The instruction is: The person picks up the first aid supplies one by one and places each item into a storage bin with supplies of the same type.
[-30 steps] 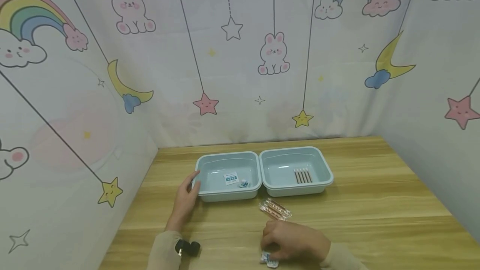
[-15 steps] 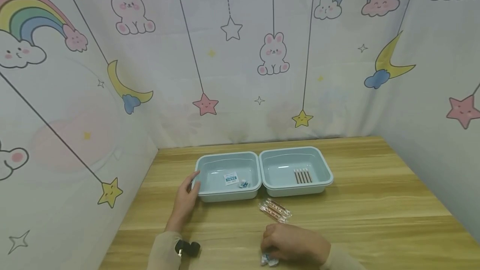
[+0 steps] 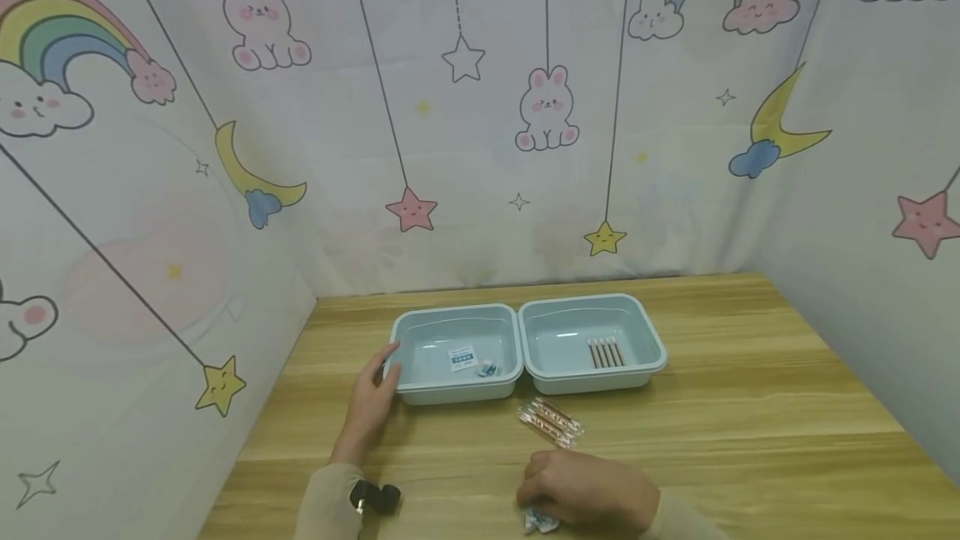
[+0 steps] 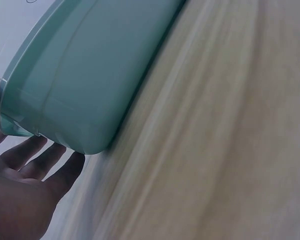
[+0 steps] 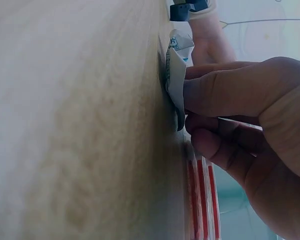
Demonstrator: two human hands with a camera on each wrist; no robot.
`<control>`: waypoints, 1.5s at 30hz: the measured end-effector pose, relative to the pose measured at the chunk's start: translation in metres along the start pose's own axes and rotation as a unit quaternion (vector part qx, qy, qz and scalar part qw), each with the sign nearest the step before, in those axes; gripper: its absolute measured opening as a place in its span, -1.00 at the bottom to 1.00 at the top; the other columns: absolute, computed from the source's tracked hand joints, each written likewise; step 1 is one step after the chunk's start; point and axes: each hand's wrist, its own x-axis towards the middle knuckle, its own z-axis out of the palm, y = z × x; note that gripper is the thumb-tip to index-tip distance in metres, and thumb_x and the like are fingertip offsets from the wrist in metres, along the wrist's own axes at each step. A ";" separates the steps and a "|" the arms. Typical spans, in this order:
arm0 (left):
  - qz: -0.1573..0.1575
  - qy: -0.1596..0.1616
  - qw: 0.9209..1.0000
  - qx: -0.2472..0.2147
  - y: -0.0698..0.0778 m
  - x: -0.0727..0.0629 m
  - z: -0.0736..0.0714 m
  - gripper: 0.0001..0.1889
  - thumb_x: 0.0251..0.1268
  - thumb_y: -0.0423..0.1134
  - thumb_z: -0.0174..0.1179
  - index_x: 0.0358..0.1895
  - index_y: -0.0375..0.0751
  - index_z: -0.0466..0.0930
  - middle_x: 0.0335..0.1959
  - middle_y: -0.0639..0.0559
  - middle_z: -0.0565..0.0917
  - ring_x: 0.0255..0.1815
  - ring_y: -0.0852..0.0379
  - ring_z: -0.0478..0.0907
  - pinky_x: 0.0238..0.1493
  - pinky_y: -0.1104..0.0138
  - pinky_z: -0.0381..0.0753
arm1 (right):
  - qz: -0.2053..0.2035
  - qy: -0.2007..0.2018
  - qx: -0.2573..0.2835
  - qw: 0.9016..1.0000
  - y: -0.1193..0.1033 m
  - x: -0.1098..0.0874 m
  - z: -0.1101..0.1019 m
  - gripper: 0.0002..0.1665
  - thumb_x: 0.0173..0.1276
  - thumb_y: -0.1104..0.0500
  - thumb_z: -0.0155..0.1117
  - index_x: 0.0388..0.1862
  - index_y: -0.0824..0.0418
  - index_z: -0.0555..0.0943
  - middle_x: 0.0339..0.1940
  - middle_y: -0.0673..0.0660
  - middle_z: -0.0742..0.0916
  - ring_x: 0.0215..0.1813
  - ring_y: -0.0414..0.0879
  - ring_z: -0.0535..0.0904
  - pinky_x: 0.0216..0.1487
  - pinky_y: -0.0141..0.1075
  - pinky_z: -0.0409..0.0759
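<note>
At lower centre we see the right hand (image 3: 588,486) pinching a packet (image 3: 542,521); the left hand (image 3: 375,390) grips the left tub (image 3: 457,392), probably steadying it.

I note one small packet (image 3: 542,522), white with blue print, creased and bent, pinched by the right hand (image 3: 585,486) low at the tabletop (image 3: 450,473). One pale blue tub (image 3: 457,395) sits upright; the left hand (image 3: 372,398) holds its left end at the rim. Inside, a flat square sachet (image 3: 462,357) lies face up beside a crumpled piece (image 3: 489,368) near the front right corner.
</note>
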 end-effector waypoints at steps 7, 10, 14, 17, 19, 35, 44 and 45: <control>0.003 -0.003 1.000 -0.001 0.001 -0.001 0.000 -0.51 0.73 -0.22 0.00 0.59 -0.22 0.39 0.74 -0.35 0.19 0.81 -0.32 0.03 0.85 -0.11 0.02 | -0.021 0.011 -0.012 1.000 0.000 0.000 0.000 -0.83 0.28 0.19 0.54 -0.28 -0.13 0.78 -0.40 -0.23 0.71 -0.27 -0.49 0.52 -0.11 -0.88 0.29; 0.004 -0.003 1.000 0.002 0.000 0.000 0.000 -0.51 0.73 -0.23 0.00 0.59 -0.22 0.39 0.74 -0.35 0.20 0.81 -0.33 0.04 0.85 -0.11 0.03 | -0.016 0.008 -0.012 1.000 0.000 0.000 0.001 -0.82 0.28 0.18 0.54 -0.25 -0.14 0.80 -0.38 -0.24 0.72 -0.25 -0.50 0.53 -0.09 -0.89 0.31; 0.007 0.000 1.000 0.007 0.000 0.000 0.000 -0.51 0.73 -0.23 0.00 0.59 -0.23 0.40 0.73 -0.36 0.22 0.80 -0.33 0.06 0.84 -0.11 0.05 | -0.010 0.004 -0.005 1.000 0.000 0.001 0.002 -0.84 0.32 0.17 0.53 -0.24 -0.14 0.81 -0.35 -0.24 0.74 -0.22 -0.50 0.55 -0.05 -0.89 0.34; 0.010 0.002 1.000 0.010 -0.001 0.001 0.000 -0.51 0.73 -0.24 0.00 0.59 -0.24 0.40 0.72 -0.36 0.24 0.80 -0.33 0.07 0.84 -0.12 0.05 | -0.009 0.003 0.002 1.000 0.000 0.001 0.002 -0.85 0.35 0.17 0.51 -0.23 -0.13 0.82 -0.34 -0.24 0.75 -0.21 -0.50 0.58 -0.02 -0.88 0.36; 0.009 0.002 1.000 0.011 -0.001 0.000 0.001 -0.51 0.73 -0.23 -0.01 0.59 -0.23 0.40 0.72 -0.35 0.24 0.80 -0.32 0.07 0.84 -0.12 0.05 | -0.008 0.004 0.007 1.000 0.000 0.001 0.001 -0.85 0.36 0.18 0.50 -0.24 -0.12 0.82 -0.35 -0.24 0.75 -0.22 -0.49 0.57 -0.03 -0.88 0.35; 0.000 0.003 1.000 0.011 0.000 0.000 0.000 -0.51 0.73 -0.23 0.00 0.59 -0.22 0.40 0.72 -0.33 0.24 0.81 -0.30 0.05 0.85 -0.09 0.03 | -0.007 0.017 0.007 1.000 -0.002 0.002 0.006 -0.74 0.34 0.23 0.44 -0.48 -0.08 0.63 -0.48 -0.25 0.54 -0.33 -0.48 0.41 -0.19 -0.84 0.32; -0.004 0.003 1.000 0.012 0.000 0.001 0.001 -0.51 0.73 -0.23 0.00 0.59 -0.22 0.39 0.73 -0.34 0.23 0.81 -0.31 0.05 0.85 -0.10 0.04 | 0.015 -0.023 0.051 0.998 0.007 0.000 0.000 -0.79 0.31 0.23 0.44 -0.44 -0.05 0.64 -0.46 -0.23 0.65 -0.31 -0.49 0.46 -0.12 -0.84 0.35; -0.003 0.003 1.000 0.012 0.000 0.001 0.000 -0.51 0.73 -0.23 0.00 0.59 -0.22 0.39 0.73 -0.34 0.23 0.80 -0.31 0.06 0.85 -0.11 0.04 | 0.019 -0.026 0.053 0.998 0.008 0.000 -0.001 -0.80 0.31 0.23 0.44 -0.43 -0.05 0.65 -0.45 -0.23 0.66 -0.30 -0.49 0.47 -0.11 -0.84 0.37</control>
